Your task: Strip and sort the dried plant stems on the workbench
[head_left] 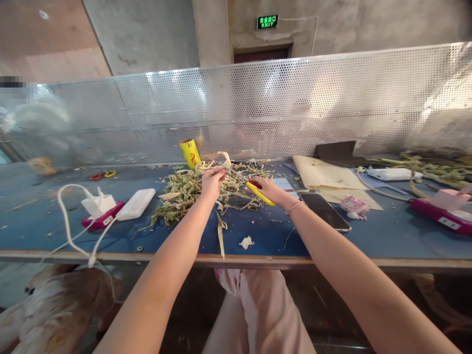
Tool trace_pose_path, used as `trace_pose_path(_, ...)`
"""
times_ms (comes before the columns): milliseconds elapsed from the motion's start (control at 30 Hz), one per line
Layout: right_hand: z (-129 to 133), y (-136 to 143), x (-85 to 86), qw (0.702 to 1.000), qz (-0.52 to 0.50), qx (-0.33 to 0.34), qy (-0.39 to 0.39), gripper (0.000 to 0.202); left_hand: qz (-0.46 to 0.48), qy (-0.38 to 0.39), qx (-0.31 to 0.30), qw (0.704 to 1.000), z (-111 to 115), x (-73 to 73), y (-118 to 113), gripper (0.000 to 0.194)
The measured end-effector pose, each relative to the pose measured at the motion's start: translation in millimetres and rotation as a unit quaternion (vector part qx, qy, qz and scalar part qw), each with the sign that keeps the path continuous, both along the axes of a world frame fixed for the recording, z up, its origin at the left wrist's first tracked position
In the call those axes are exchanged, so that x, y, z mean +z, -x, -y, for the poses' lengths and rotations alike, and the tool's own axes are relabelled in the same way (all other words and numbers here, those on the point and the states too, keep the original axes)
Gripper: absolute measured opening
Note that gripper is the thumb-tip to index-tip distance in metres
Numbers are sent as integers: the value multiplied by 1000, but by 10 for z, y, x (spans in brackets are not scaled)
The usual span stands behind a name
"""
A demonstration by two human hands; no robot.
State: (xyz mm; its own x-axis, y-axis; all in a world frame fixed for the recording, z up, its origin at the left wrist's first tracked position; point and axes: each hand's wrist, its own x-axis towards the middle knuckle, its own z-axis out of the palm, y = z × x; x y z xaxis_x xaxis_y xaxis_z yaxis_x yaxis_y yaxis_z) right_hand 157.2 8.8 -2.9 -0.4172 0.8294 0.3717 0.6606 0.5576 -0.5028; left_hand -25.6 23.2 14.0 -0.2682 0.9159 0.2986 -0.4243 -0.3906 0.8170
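Note:
A heap of dried, pale green plant strips (177, 194) lies on the blue table in front of me. Over its right part, my left hand (213, 181) is closed in a pinch on a pale dried plant strip (224, 160) that sticks up past the fingertips. My right hand (267, 189) grips scissors (262, 193) with yellow and red handles. Their metal blades point left and reach the strip at my left fingers. Whether the blades touch it, I cannot tell. Another long strip (221, 236) hangs down from the heap toward the table edge.
A yellow cardboard tube (190, 153) stands behind the heap. Left are a white power bank (136, 204), a magenta power strip (99, 219) and other scissors (103, 175). Right are a phone (324, 211), a pink toy (354, 206) and brown paper (328, 174). A perforated metal screen (239, 108) rises behind.

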Motion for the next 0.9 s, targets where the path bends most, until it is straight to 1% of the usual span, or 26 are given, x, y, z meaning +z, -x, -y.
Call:
trace_pose_path(167, -6, -11, 1, 1000, -1, -9, -14, 40, -8, 6, -2, 1000, -18, -16, 24, 12)
trace_pose_path(400, -65, -37, -21, 999, -1, 4, -32, 44, 0, 0, 1, 1000, -21, -17, 20, 12)
trace_pose_path(600, -110, -42, -32, 1000, 17, -21, -16, 47, -2, 4, -6, 1000, -7, -5, 20, 12)
trace_pose_path(700, -91, -40, -13, 999, 14, -50, -17, 45, -5, 10, -2, 1000, -11, -7, 31, 14)
trace_pose_path(900, -22, -100, 45, 983, 67, -156, -63, 46, -15, 28, 17, 999, -33, -12, 80, 18)
